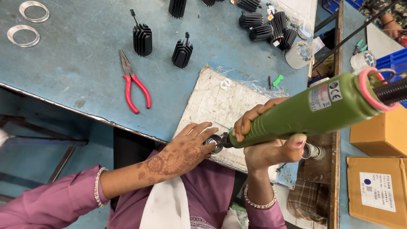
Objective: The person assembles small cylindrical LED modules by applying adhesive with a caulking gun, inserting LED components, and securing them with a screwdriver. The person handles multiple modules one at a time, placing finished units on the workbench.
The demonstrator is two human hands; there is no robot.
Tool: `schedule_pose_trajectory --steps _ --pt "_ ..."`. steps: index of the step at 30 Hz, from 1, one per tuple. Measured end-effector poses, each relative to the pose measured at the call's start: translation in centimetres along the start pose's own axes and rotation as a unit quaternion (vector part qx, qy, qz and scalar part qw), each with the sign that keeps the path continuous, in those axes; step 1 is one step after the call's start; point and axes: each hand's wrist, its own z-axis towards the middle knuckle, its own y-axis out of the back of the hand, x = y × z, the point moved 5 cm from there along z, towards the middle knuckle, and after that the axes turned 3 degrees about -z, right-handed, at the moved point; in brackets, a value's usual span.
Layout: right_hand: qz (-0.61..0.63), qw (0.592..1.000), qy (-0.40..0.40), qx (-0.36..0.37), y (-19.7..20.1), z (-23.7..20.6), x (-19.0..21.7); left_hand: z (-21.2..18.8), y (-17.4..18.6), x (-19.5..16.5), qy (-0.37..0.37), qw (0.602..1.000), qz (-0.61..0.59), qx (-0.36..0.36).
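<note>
At the far left of the blue tabletop (76, 63) lie two clear rings (29, 23), one above the other. Further right, red-handled pliers (135, 87) lie flat with the jaws pointing away from the person, and just beyond them two black finned heat sinks (143, 39) stand upright, well apart from the hands. A worn whitish pad (220, 101) lies at the tabletop's near edge.

The left hand (186, 150), patterned with henna, rests on that pad with its fingers closed around a small round metal part (214, 143), pinning it in place. The tip of a green electric screwdriver (309, 111) meets this part. The right hand (265, 140) is clenched round the screwdriver's body, thumb along the near side, and the tool slants up to the right, where a pink ring and black coiled cable leave its end.

Behind, a heap of black heat sinks (267, 25) lies beside a roll of tape (300, 54). At the far right sit brown cardboard boxes (377, 169).
</note>
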Motion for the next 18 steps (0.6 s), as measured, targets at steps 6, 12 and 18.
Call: schedule_pose_trajectory --steps 6,12,18 --pt "0.047 0.998 -0.005 0.039 -0.32 0.32 -0.77 0.21 0.34 0.08 -0.004 1.0 -0.006 0.006" --pt "0.024 0.999 0.018 0.018 -0.06 0.26 -0.14 0.45 0.68 -0.02 -0.005 1.0 0.0 0.012" --pt "0.02 0.999 0.0 -0.025 -0.02 -0.34 0.04 0.45 0.84 0.11 -0.003 1.0 -0.02 0.018"
